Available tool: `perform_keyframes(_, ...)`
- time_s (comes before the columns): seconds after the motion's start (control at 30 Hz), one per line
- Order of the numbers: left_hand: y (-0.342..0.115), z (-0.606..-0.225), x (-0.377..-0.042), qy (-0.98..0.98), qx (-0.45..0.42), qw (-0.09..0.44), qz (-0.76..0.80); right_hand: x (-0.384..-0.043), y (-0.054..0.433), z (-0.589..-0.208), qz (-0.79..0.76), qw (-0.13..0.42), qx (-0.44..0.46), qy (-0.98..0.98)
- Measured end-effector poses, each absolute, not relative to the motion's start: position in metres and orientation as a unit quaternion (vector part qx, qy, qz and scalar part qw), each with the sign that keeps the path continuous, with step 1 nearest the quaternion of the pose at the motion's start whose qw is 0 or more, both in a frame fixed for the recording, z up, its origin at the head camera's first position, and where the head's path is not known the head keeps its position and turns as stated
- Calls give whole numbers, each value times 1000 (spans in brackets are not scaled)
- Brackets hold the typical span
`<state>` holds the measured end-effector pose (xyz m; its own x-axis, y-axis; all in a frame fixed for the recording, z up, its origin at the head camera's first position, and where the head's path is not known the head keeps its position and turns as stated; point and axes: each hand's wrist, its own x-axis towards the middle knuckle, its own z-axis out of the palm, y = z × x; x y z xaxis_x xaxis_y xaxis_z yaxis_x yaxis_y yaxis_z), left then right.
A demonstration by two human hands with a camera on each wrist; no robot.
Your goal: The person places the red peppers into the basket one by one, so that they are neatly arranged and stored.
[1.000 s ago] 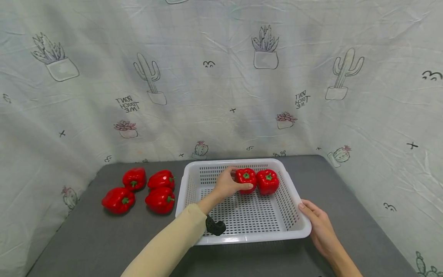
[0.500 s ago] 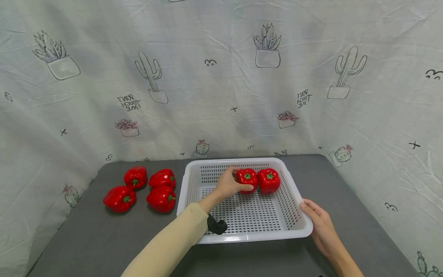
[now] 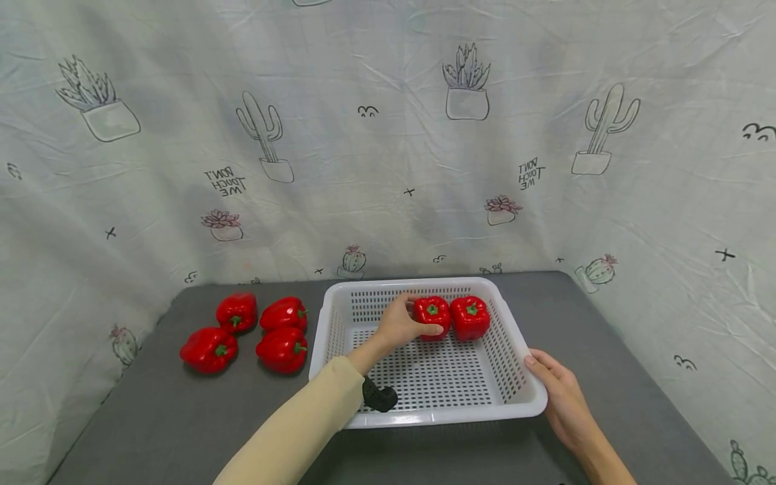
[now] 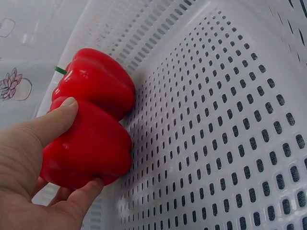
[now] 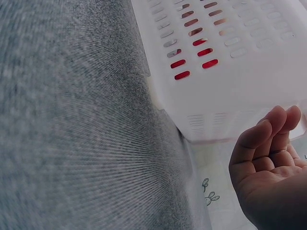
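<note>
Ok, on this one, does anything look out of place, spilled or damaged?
One oddity: the lettering on the cloth reads mirrored, perhaps because its back faces out. Otherwise nothing stands out: no visible damage to peppers or basket, no spill in view.

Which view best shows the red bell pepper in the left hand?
Left wrist: the red bell pepper is close up, with the left hand gripping it. Head shows it smaller, from above, stem visible. Right wrist: red through the slotted basket, which pepper unclear.

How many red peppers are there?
6. On the table, left of the basket: back left pepper, front left pepper, back right pepper, front right pepper. Inside: one pepper in the left hand, another pepper beside it. The sleeve may hide more.
</note>
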<state>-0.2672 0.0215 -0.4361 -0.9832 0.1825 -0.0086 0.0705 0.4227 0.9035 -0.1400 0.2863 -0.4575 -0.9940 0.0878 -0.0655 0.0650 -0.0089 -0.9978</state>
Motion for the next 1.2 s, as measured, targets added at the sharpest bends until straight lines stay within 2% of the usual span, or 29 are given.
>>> perform_keyframes(0.93, 22, -434, -267, 850, 75, 59, 518, -139, 285, -457, 716, 11, -47, -696)
perform_keyframes(1.07, 16, -427, -264, 853, 78, 70, 511, -139, 284, -457, 718, 11, -48, -694)
perform_keyframes(1.2, 3, -403, -260, 862, 81, 92, 492, -138, 285, -457, 719, 14, -50, -693)
